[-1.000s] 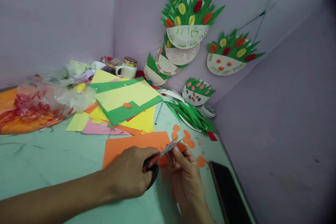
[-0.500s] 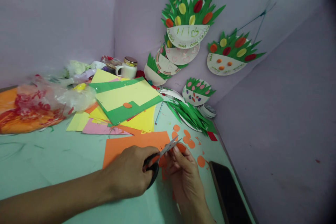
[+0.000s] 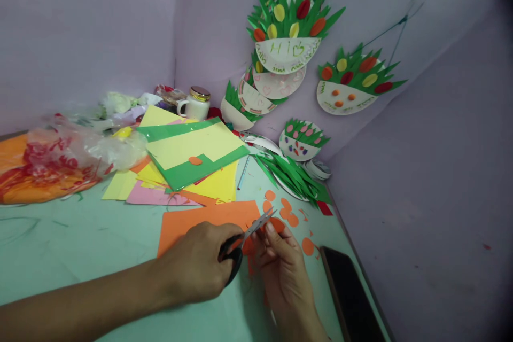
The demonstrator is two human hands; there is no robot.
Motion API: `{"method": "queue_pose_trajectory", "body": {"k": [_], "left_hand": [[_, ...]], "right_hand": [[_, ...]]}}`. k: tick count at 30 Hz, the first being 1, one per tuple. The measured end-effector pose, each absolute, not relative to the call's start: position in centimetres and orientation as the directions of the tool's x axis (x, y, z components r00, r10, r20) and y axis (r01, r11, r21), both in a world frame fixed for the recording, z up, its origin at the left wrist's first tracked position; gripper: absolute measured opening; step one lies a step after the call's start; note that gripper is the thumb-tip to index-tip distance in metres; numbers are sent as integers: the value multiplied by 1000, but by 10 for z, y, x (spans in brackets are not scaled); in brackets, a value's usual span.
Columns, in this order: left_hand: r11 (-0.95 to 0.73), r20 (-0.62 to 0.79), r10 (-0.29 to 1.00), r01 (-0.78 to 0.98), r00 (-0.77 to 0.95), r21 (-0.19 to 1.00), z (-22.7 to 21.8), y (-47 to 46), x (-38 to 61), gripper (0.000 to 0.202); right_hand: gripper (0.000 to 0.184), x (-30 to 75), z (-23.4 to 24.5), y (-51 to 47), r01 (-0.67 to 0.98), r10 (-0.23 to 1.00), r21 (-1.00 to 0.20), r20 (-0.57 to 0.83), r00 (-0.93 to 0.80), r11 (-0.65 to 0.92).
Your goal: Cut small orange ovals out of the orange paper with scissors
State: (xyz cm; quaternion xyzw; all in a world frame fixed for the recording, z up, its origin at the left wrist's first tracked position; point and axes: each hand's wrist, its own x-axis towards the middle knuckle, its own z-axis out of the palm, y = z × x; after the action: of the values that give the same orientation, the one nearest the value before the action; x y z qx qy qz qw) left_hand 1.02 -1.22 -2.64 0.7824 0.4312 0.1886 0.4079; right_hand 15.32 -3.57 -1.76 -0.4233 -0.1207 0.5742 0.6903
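My left hand [image 3: 200, 264] is wrapped round the black handles of a pair of scissors [image 3: 256, 226]. The blades point up and to the right, almost together, across the edge of a small orange paper piece [image 3: 277, 224]. That piece is pinched between the thumb and fingers of my right hand [image 3: 282, 264], which is raised just above the table. An orange paper sheet [image 3: 188, 220] lies beneath and behind my left hand. Cut orange paper rounds [image 3: 293, 220] are scattered just beyond my right hand, with thin scraps among them.
A phone [image 3: 352, 294] lies at the table's right edge. Behind are stacked coloured papers [image 3: 188, 176], green paper strips [image 3: 290, 173] and a lidded white mug [image 3: 196, 104]. A plastic bag [image 3: 76, 155] sits left. Decorated paper-plate baskets [image 3: 288, 53] hang on the wall.
The scissor blades have closed from a slight gap to nearly together at the orange paper piece. Both hands stay in almost the same place.
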Motion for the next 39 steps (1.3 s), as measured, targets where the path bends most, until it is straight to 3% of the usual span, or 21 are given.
{"method": "queue_pose_trajectory", "body": {"k": [10, 24, 39], "left_hand": [[-329, -53, 823, 550, 566, 767, -23, -10, 8, 7], [-348, -52, 809, 549, 585, 760, -20, -10, 6, 8], [-395, -45, 790, 564, 611, 725, -21, -7, 4, 9]], "right_hand": [[17, 157, -18, -35, -669, 904, -743, -280, 323, 9], [20, 160, -20, -34, -611, 866, -790, -274, 419, 45], [19, 161, -17, -34, -599, 881, -799, -252, 400, 44]]}}
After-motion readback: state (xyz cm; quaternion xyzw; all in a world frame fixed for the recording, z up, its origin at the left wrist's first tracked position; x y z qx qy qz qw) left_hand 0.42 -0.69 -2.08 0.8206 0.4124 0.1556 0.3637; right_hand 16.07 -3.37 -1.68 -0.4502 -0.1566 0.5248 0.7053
